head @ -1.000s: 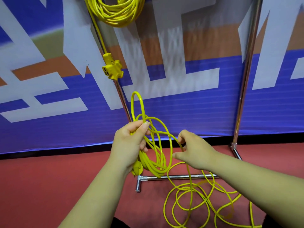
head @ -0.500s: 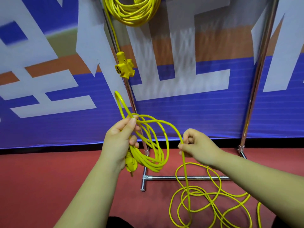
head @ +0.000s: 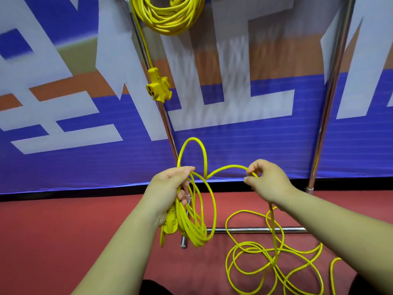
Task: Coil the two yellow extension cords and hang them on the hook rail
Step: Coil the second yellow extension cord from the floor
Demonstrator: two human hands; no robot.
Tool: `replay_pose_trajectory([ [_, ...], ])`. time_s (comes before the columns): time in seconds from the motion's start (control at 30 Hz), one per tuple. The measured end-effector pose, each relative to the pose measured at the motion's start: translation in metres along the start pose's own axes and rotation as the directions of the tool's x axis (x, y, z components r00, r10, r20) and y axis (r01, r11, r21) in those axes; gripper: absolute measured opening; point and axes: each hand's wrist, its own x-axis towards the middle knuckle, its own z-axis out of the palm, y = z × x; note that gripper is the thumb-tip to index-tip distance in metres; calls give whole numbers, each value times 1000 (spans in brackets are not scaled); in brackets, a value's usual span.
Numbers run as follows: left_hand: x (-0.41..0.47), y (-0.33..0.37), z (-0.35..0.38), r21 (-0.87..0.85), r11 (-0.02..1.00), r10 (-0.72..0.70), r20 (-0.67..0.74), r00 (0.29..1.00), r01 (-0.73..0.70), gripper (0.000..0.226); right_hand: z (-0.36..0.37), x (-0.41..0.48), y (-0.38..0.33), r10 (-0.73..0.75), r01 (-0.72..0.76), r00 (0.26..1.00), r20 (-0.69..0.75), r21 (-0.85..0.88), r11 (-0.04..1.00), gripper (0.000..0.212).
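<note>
One yellow extension cord [head: 170,15] hangs coiled at the top of a chrome rack, its three-way socket [head: 158,88] dangling below. My left hand [head: 170,192] grips several loops of the second yellow cord [head: 197,222], with its plug [head: 171,223] hanging under my palm. My right hand [head: 265,182] pinches the same cord a short way along, and an arch of cord spans between both hands. The loose rest of that cord [head: 265,262] lies tangled on the red floor at the lower right.
The rack's two chrome uprights [head: 331,99] rise in front of a blue, white and orange banner [head: 63,124]. Its chrome base bar [head: 255,230] lies on the red floor [head: 63,231] under the cord.
My right hand has risen and drawn a new length of cord up from the floor toward the left hand's loops. The view has shifted, so the rack sits further right.
</note>
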Motion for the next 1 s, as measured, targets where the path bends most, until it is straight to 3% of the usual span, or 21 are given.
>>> replay_pose_trajectory([
  [0.13,-5,6,2,-36,997,78,73,994,-75,19,-12,-3,-11,-138,140,990,-36,62,988,19],
  [0.27,-5,10,2,-185,982,65,97,993,-47,28,-22,-2,-16,-232,250,962,-143,125,960,16],
  [0.4,-1,12,3,-278,961,39,116,993,-5,33,-32,4,-14,-281,287,900,-334,-34,957,4],
  [0.47,-2,13,5,-325,946,33,135,990,12,37,-36,16,-2,-177,129,946,-271,-188,974,9],
  [0.53,-3,14,4,-378,926,41,156,987,21,42,-33,25,13,11,-49,994,-109,-350,936,17],
  [0.6,-1,15,1,-424,905,58,156,986,14,43,-24,27,22,106,-31,990,96,-580,814,18],
  [0.67,0,15,-4,-468,884,87,144,986,-10,41,-17,21,20,137,73,952,273,-639,766,17],
  [0.8,3,16,-9,-496,865,122,47,991,-83,32,-21,-1,-3,34,214,834,550,-379,900,24],
  [0.93,4,6,-4,-178,977,116,-40,992,-121,28,-36,-19,-27,-192,229,684,704,43,972,23],
  [1.0,3,0,0,-29,994,108,0,994,-108,22,-42,-24,-35,-273,182,679,681,203,962,28],
])
